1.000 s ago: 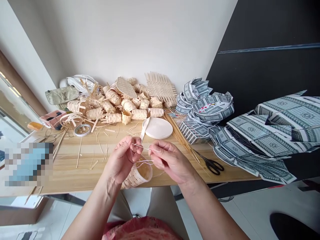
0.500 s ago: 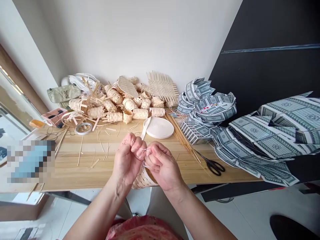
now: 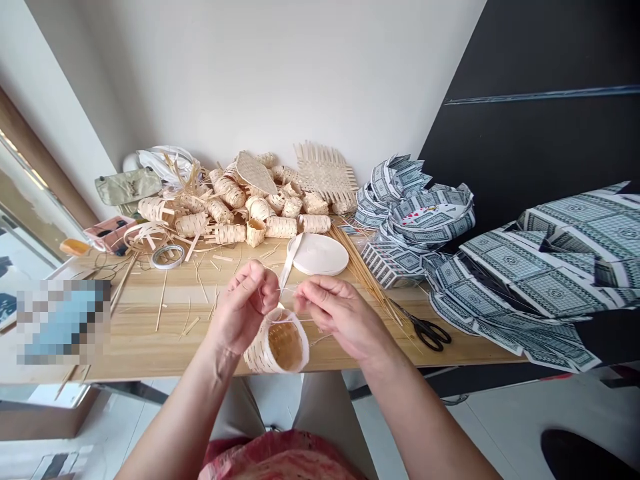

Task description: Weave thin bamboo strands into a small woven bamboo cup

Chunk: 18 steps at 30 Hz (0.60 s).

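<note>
Basically, left hand [image 3: 244, 308] and right hand [image 3: 341, 315] are pinching a thin white strand [image 3: 305, 291] over a small woven basket [image 3: 274, 343] hanging just below them, body looking done, rim looking unfinished.

Head-worn camera — facing forward, down at table [image 3: 165, 340]

Matt woven basket [image 3: 256, 355], probably bamboo (rough-cut edges), on smooth wooden tabletop [image 3: 150, 347]
</note>
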Each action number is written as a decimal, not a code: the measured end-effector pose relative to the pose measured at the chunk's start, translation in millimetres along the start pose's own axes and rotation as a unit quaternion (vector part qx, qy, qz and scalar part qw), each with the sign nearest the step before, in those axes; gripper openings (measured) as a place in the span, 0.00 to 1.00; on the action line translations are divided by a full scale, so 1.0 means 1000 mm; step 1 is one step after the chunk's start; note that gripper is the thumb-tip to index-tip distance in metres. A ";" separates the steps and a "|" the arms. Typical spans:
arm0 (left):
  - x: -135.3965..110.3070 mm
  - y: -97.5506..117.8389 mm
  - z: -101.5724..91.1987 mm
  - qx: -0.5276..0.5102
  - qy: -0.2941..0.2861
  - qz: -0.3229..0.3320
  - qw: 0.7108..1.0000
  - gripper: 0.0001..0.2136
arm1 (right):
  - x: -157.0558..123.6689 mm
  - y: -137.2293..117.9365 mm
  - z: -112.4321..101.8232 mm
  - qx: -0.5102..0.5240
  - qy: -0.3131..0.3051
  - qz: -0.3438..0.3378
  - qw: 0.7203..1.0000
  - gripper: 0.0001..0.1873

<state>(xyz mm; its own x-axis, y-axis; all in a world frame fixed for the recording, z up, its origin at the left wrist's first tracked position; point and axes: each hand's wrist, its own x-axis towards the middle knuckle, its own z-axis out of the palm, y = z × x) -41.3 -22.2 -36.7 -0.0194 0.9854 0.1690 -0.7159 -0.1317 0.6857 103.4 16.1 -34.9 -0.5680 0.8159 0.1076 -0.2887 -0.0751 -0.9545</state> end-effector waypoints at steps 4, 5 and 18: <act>-0.002 0.015 -0.009 0.186 -0.024 0.014 0.982 0.11 | 0.006 -0.013 -0.006 -0.060 0.006 -0.034 0.998 0.14; -0.003 0.017 -0.011 0.211 -0.019 0.022 0.977 0.09 | 0.007 -0.016 -0.005 -0.054 -0.004 -0.036 0.998 0.14; -0.027 -0.031 -0.037 0.545 0.001 0.068 0.836 0.23 | 0.019 -0.037 0.022 0.043 -0.114 -0.043 0.992 0.10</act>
<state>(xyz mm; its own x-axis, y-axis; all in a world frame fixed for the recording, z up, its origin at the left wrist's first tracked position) -44.2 -41.0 -88.4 -0.0511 0.9532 0.2978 0.3538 -0.2616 0.8980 86.6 21.8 8.3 -0.6956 0.6709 0.2569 -0.4024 -0.0675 -0.9130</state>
